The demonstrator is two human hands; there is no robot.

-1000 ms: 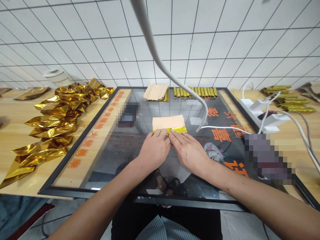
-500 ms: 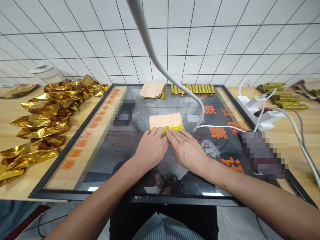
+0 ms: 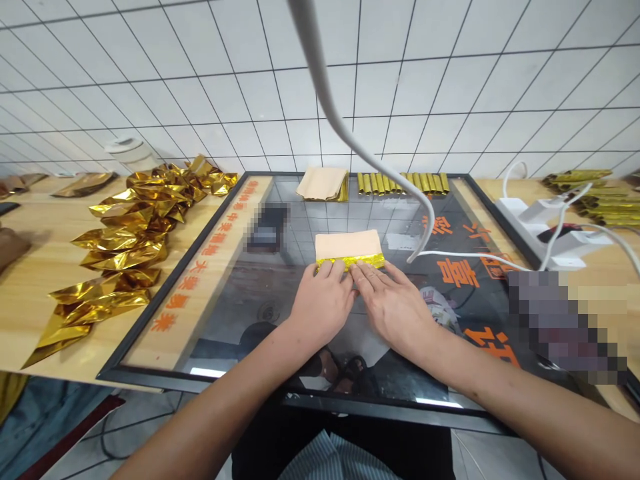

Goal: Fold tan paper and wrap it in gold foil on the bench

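Observation:
A sheet of pale paper [image 3: 349, 244] with a shiny gold near edge lies on the framed glass panel [image 3: 240, 280] in front of me. My left hand [image 3: 325, 297] bends its fingers over the left half of that gold edge. From the other side my right hand [image 3: 393, 297] holds the right half, its fingers close together. Both sets of fingertips touch the gold strip, and the two hands meet near the middle. The thumbs and the underside of the paper are mostly hidden.
Behind the paper are a stack of pale sheets [image 3: 323, 183] and a row of gold rolls [image 3: 403, 183]. Crumpled gold foil [image 3: 125, 247] spreads at left. A grey cable [image 3: 350, 143] hangs across the view. A white power strip [image 3: 530, 230] and more gold rolls [image 3: 600, 197] lie at right.
The whole view has shifted, so the scene sits farther right in the picture. My hands stay at the near edge of the paper, with little visible change in grip.

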